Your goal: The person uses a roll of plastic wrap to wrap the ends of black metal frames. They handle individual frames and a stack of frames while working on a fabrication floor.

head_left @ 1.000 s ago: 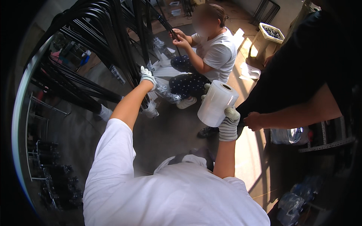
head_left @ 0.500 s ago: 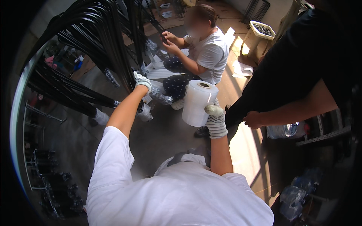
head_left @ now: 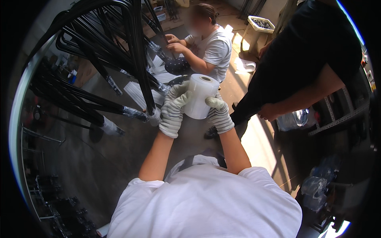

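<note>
Between both hands [head_left: 174,104], the roll [head_left: 199,97] stands near-upright (core end up).

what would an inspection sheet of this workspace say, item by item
Surface: grey floor, sunlit in a strip to the right.
Things: whitish film roll, raised in front of the person; bent black bars to the left, several ends in clear wrap.
Clutter: white strips low among the bars.
Grip: gloved left hand and right hand hold the roll from opposite sides.
Cables: nothing seen.
Surroundings: co-worker in white, another in black, tub of small dark parts.
</note>
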{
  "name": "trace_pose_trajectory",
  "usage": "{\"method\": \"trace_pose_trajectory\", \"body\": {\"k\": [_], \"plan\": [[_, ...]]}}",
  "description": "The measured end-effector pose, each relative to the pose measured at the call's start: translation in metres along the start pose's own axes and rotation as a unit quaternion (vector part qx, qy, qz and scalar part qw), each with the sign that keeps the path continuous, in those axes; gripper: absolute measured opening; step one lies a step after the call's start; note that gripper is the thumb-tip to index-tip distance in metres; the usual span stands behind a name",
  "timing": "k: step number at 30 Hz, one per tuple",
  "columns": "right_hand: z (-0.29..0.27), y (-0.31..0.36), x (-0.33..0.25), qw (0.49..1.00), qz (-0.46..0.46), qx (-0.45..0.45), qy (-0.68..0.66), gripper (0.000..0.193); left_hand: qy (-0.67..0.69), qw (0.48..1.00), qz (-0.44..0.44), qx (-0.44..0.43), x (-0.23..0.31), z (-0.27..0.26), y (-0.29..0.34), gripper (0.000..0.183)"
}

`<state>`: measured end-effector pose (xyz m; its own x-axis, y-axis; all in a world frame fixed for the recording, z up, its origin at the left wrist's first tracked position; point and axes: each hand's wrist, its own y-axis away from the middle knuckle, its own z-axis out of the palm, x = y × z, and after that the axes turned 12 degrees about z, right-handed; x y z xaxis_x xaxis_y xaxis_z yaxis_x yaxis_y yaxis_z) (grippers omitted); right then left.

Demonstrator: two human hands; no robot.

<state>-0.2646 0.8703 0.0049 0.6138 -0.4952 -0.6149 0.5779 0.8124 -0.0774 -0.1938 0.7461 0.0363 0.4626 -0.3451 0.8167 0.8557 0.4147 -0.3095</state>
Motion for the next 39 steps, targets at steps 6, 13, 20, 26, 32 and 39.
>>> {"method": "trace_pose_trajectory", "body": {"k": [6, 13, 20, 26, 32, 39], "plan": [[0.013, 0.024, 0.021, 0.999, 0.035, 0.021, 0.001, 0.070, -0.209, 0.973, 0.071, 0.070, -0.016, -0.020, 0.024, 0.005], [0.025, 0.031, 0.028, 0.997, -0.002, 0.074, 0.016, 0.068, -0.220, 0.971, 0.090, 0.031, -0.013, -0.023, 0.021, 0.003], [0.011, 0.030, 0.047, 0.991, -0.018, 0.065, -0.114, 0.069, -0.186, 0.980, 0.070, 0.010, -0.012, -0.022, 0.017, 0.011], [0.003, 0.026, 0.055, 0.987, 0.006, 0.055, -0.149, 0.077, -0.106, 0.993, 0.022, 0.038, 0.000, -0.018, 0.013, 0.014], [0.017, 0.023, 0.049, 0.975, 0.030, 0.010, -0.219, 0.080, -0.109, 0.984, 0.037, 0.134, -0.026, -0.067, 0.003, 0.010], [0.011, 0.018, 0.057, 0.964, 0.052, 0.032, -0.259, 0.075, 0.043, 0.974, -0.199, 0.103, -0.029, -0.112, -0.002, 0.024]]}}
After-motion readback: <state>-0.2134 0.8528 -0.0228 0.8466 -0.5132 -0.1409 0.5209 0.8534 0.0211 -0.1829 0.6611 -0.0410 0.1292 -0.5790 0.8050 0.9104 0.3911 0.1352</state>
